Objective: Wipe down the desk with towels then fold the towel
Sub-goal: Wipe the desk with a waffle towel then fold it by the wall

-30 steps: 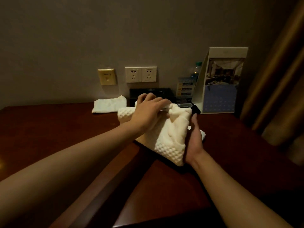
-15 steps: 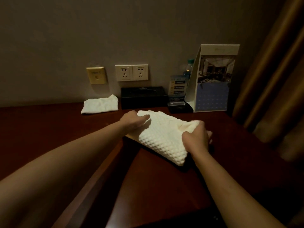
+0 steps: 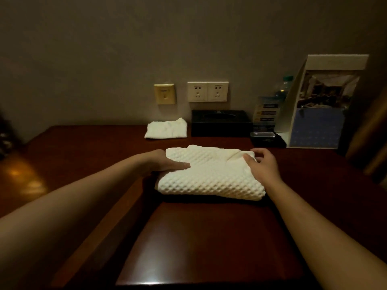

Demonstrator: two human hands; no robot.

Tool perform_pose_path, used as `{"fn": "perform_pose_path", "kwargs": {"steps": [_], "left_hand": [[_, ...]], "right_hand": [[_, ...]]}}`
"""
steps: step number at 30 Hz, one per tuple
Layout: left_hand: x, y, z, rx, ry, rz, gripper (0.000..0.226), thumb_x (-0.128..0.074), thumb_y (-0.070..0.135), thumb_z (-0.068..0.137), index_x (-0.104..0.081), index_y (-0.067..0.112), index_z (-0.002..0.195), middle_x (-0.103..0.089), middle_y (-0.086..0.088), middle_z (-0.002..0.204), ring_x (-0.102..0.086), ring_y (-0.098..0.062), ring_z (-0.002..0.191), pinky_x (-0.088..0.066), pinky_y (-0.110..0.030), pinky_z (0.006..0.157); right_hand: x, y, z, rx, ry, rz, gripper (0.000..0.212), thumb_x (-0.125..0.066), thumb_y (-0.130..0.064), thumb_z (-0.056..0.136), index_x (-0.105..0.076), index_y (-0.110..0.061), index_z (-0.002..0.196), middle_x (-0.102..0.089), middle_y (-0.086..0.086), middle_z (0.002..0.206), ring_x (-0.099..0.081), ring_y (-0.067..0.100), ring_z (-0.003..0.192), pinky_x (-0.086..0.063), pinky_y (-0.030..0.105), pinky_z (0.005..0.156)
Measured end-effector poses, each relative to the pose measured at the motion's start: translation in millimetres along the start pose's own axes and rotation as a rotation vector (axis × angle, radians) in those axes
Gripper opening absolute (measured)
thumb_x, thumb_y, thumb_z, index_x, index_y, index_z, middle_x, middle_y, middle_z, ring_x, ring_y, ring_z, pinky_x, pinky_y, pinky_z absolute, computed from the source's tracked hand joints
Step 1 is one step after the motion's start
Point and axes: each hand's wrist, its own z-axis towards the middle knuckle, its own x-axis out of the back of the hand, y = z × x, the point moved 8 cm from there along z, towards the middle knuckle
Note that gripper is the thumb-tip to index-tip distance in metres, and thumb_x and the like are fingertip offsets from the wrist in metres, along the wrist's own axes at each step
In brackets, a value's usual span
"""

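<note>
Head view: a folded white waffle-weave towel [image 3: 209,176] lies flat on the dark red-brown tabletop [image 3: 199,237], in the middle of the surface, its long edges running left to right. The left grip [image 3: 165,164] is released. Its fingers are straight and lie flat on the towel's left edge, palm down. The right grip [image 3: 262,164] is at the towel's far right corner, thumb on top of the cloth and fingers curled round the corner behind it, so it is grasping the towel there. Both bare forearms reach in from the near edge of the frame.

Behind the towel, near the wall, a second small white towel [image 3: 166,129] lies loosely folded, just beside a black tissue box [image 3: 222,123] on its right. Right of that stand a small black holder [image 3: 267,139], some blue cards [image 3: 266,113] and a tall standing card [image 3: 320,114] with a photo on it; a bottle [image 3: 285,84] shows behind. On the wall are a double white socket [image 3: 207,91] and a yellowish plate [image 3: 164,93] — the print on all of them is too dim to read.
</note>
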Motion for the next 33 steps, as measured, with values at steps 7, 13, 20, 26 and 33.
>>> {"fn": "perform_pose_path", "kwargs": {"steps": [7,13,20,26,33], "left_hand": [[67.0,-34.4,-62.8,-0.280,0.854,0.471,0.079,-0.073,0.056,0.081,-0.038,0.021,0.142,-0.046,-0.003,0.140,-0.056,-0.029,0.116,-0.047,-0.042,0.087],[9.0,-46.5,-97.0,-0.633,0.397,0.591,0.080,-0.039,0.081,0.090,-0.009,0.051,0.158,-0.013,0.012,0.169,-0.011,-0.019,0.156,-0.011,-0.060,0.123],[15.7,-94.6,-70.5,-0.370,0.307,0.681,0.086,-0.024,0.095,0.078,0.019,0.066,0.146,0.018,0.016,0.167,0.014,-0.033,0.155,-0.003,-0.081,0.111],[46.3,-122.0,-51.6,-0.292,0.377,0.663,0.088,-0.017,0.099,0.073,0.019,0.065,0.146,0.017,0.016,0.167,0.012,-0.035,0.155,-0.004,-0.082,0.110],[95.5,-163.3,-10.3,-0.204,0.413,0.668,0.091,-0.003,0.102,0.064,0.024,0.067,0.143,0.017,0.018,0.167,0.010,-0.033,0.156,-0.009,-0.080,0.111]], "right_hand": [[-111.9,-47.7,-18.1,0.218,-0.080,-0.125,0.026,-0.049,-0.029,0.108,-0.064,-0.018,0.126,-0.066,0.010,0.124,-0.061,0.030,0.116,-0.047,0.035,0.088],[-177.2,-84.1,-77.1,0.369,-0.382,-0.370,0.061,-0.037,-0.033,0.111,-0.013,-0.023,0.166,-0.025,0.013,0.168,-0.028,0.034,0.152,-0.027,0.044,0.120],[-216.6,-84.7,-150.8,0.728,-0.525,-1.024,0.079,-0.010,-0.080,0.094,-0.015,-0.040,0.162,0.017,0.007,0.172,0.032,0.041,0.151,0.014,0.066,0.120],[-270.1,-99.6,-139.4,0.781,-0.573,-0.999,0.069,-0.008,-0.066,0.103,-0.013,-0.034,0.165,0.007,0.010,0.173,0.022,0.038,0.155,0.002,0.056,0.126],[-348.1,-120.0,-116.7,0.789,-0.647,-0.950,0.059,-0.010,-0.050,0.110,-0.010,-0.031,0.165,0.006,0.011,0.173,0.023,0.039,0.155,0.004,0.059,0.125]]}}
